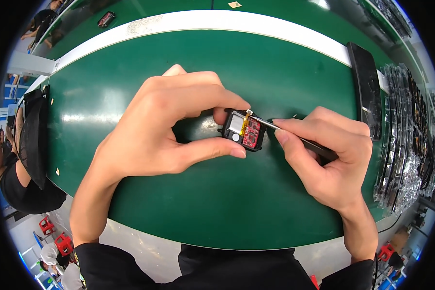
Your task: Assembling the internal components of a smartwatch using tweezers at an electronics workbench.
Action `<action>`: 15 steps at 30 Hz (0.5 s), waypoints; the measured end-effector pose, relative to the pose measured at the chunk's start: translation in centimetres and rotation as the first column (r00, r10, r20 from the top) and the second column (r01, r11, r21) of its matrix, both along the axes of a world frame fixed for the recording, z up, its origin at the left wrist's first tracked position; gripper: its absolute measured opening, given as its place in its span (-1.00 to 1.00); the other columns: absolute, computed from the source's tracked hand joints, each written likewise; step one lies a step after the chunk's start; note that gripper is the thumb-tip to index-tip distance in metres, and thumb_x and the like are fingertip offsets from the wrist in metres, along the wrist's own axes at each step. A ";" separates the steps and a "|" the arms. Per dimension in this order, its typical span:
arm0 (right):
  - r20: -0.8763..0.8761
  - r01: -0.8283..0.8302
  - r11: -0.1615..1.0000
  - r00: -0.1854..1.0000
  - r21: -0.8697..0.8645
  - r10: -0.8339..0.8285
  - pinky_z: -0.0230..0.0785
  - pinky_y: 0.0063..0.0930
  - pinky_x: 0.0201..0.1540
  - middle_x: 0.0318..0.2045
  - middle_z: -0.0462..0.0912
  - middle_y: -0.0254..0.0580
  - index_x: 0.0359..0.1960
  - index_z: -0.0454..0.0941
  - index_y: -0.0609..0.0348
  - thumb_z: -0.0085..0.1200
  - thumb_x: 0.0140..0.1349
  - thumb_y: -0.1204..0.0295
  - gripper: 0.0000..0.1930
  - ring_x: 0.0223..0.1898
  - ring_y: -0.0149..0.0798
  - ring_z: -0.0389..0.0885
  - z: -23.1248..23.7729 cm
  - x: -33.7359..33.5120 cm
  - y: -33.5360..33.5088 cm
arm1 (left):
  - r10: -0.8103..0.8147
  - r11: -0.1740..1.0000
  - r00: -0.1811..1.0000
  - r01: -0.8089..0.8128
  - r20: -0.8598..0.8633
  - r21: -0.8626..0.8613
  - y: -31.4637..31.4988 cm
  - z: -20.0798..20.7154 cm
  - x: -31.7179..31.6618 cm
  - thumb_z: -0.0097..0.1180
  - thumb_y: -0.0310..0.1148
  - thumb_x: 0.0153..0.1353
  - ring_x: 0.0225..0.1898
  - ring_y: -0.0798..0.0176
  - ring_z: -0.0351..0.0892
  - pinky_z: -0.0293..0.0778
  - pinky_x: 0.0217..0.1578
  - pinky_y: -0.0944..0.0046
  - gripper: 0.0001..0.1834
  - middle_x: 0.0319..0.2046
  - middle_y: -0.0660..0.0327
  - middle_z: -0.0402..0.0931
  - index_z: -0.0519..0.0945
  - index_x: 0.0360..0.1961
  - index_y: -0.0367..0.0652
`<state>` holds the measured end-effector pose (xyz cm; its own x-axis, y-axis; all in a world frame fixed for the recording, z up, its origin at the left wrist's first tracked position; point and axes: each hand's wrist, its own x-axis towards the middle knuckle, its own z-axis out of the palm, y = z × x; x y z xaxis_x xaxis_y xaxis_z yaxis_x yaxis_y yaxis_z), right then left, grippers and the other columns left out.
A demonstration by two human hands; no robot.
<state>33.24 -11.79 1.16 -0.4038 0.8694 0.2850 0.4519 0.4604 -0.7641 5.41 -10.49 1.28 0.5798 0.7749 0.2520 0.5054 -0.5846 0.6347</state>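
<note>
Casing (245, 130) — in left hand (162, 123), under tool (267, 123)

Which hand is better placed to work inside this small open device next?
Probably your right hand: its slim tool reaches the device, while your left hand holds it by its edges.

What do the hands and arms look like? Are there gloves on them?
No gloves! The left hand and right hand are both bare, and I can't see any rings or a watch. The wrists are uncovered too. Farther back come black sleeves, one on each arm.
</note>
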 end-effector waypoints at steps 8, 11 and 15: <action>0.004 -0.005 0.984 1.000 0.178 0.004 0.13 -0.62 -0.57 -0.52 0.67 -0.32 -0.12 0.89 0.29 0.46 0.09 0.72 -0.71 -0.65 -0.60 0.41 -0.5 0.1 -0.3 | 0.037 0.999 0.999 -0.037 0.000 0.006 -0.2 -0.1 0.1 0.73 -0.18 -0.10 -0.49 0.38 0.38 0.15 -0.28 0.28 -0.38 -0.48 0.32 0.56 0.82 0.04 -0.15; 0.019 -0.013 0.976 1.000 0.219 0.009 0.14 -0.62 -0.58 -0.50 0.68 -0.33 -0.09 0.89 0.28 0.48 0.07 0.73 -0.68 -0.64 -0.62 0.41 -0.7 0.2 -0.2 | 0.031 0.999 0.999 -0.031 0.008 0.034 -0.1 -0.3 0.3 0.72 -0.18 -0.09 -0.49 0.38 0.38 0.16 -0.28 0.28 -0.40 -0.47 0.31 0.56 0.82 0.01 -0.16; 0.048 -0.030 0.971 0.999 0.239 0.019 0.17 -0.61 -0.58 -0.49 0.70 -0.31 -0.09 0.89 0.28 0.47 0.09 0.74 -0.68 -0.62 -0.59 0.44 -0.6 -0.3 -0.2 | 0.025 0.999 1.000 -0.025 -0.015 0.020 -0.1 0.0 0.0 0.73 -0.17 -0.10 -0.49 0.40 0.34 0.15 -0.29 0.29 -0.40 -0.45 0.31 0.59 0.83 0.00 -0.16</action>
<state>32.94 -11.96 0.52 -0.4417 0.7675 0.4646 0.4696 0.6390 -0.6092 5.44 -10.59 1.32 0.5638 0.7842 0.2590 0.5295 -0.5840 0.6153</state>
